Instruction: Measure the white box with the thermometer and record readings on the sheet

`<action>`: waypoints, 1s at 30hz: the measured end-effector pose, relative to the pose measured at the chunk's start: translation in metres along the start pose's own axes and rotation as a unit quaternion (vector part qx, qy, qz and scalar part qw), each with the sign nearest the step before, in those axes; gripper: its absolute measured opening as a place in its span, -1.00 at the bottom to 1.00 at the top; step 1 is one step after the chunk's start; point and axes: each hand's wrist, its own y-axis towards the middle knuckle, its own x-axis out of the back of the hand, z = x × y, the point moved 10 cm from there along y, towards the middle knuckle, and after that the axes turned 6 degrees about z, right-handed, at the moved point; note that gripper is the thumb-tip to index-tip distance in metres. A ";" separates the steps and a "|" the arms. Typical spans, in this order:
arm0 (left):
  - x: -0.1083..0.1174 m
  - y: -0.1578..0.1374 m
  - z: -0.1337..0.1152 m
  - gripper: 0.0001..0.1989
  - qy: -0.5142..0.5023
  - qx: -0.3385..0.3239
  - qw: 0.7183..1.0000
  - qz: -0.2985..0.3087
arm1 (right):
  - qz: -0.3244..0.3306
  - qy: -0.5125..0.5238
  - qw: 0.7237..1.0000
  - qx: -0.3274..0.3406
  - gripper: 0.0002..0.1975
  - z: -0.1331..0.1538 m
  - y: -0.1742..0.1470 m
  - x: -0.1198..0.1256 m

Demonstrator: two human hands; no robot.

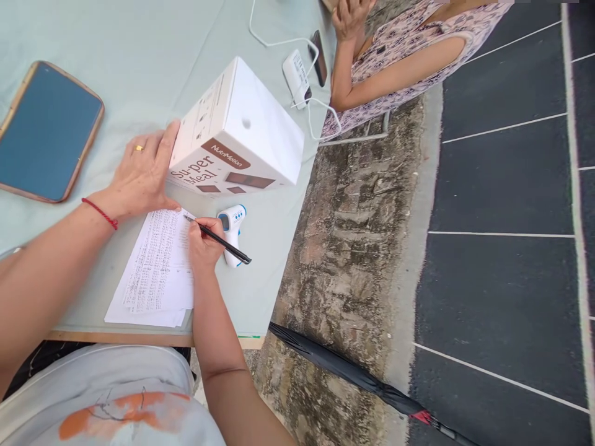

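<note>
A black pen (pixel 218 240) is pinched in my right hand (pixel 204 243), its tip over the upper right of a sheet covered in rows of handwriting (pixel 162 260). My left hand (pixel 143 167) lies stretched out at the sheet's top edge, fingers against the side of a white "NutriMotion Su-per Meal" box (pixel 260 130) and thumb out toward the pen tip. Partly behind my right hand lies a white and blue infrared thermometer (pixel 235 217). More paper (pixel 139 317) shows beneath the written sheet.
A tablet in a brown case (pixel 51 130) lies at left. Beyond the box are a white power strip (pixel 296 77) with cable and a dark phone (pixel 318 59). Another person's arm (pixel 395 71) is at the table's far side. A folded black umbrella (pixel 339 365) leans near the corner.
</note>
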 end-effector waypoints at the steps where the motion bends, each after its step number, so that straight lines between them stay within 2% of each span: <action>1: 0.000 0.000 0.000 0.43 -0.005 0.001 1.000 0.002 | 0.000 0.000 1.000 0.005 -0.86 0.001 0.000 0.000; 4: -0.001 0.000 0.001 0.42 -0.020 0.006 1.000 0.006 | -0.005 -0.014 1.000 0.022 -0.87 0.004 0.000 0.002; 7: 0.000 0.000 0.000 0.41 -0.020 0.008 1.000 0.006 | 0.003 -0.043 0.999 0.012 -0.87 0.002 -0.001 0.000; 22: 0.000 0.000 0.000 0.43 0.006 0.005 1.000 0.001 | -0.001 -0.030 0.999 0.022 -0.88 0.004 0.000 0.001; 30: 0.000 0.001 0.001 0.42 0.002 0.000 1.000 -0.001 | -0.023 -0.033 0.999 -0.007 -0.89 -0.001 -0.001 0.004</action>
